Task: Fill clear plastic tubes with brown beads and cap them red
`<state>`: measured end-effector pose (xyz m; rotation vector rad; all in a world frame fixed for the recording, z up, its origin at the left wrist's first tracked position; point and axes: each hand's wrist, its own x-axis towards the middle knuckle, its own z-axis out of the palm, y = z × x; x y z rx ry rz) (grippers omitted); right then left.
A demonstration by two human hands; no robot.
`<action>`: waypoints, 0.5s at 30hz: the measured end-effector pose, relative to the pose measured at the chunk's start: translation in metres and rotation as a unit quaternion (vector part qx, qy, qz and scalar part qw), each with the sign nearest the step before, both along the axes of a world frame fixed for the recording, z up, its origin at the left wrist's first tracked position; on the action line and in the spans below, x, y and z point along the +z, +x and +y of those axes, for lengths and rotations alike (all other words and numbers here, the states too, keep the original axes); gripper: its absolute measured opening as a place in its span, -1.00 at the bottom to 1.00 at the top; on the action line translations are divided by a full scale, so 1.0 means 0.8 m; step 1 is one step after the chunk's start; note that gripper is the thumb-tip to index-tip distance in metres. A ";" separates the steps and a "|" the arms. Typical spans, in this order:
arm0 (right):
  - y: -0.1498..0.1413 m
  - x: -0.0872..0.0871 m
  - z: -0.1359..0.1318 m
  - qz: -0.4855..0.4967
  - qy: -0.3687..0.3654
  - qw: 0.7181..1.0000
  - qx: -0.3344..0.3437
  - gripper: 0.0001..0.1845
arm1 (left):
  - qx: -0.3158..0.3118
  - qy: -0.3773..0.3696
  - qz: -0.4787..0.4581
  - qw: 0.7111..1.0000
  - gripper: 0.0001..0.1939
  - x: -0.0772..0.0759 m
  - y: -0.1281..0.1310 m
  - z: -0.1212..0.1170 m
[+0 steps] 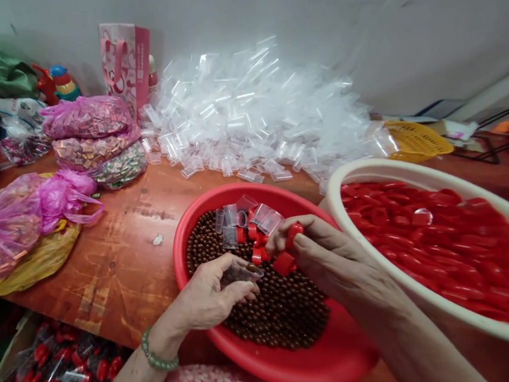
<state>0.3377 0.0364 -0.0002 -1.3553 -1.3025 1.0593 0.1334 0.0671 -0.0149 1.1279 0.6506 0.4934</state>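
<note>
The left hand (212, 292), as I watch from afar, pinches a clear tube (239, 273) between thumb and fingers, tilted above the brown beads (284, 311) in the red basin (181, 264). The right hand (332, 252) pinches a red cap (294, 234) near the tube but apart from it; I cannot tell whether it also grips the red piece (284, 264) just below. Beside the basin I see a white tub (382, 166) of red caps (440, 245).
</note>
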 end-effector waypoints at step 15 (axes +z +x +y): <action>-0.019 0.037 0.017 -0.183 0.004 0.962 0.204 -0.69 | -0.045 0.072 0.013 0.996 -0.85 -0.004 -0.004 0.007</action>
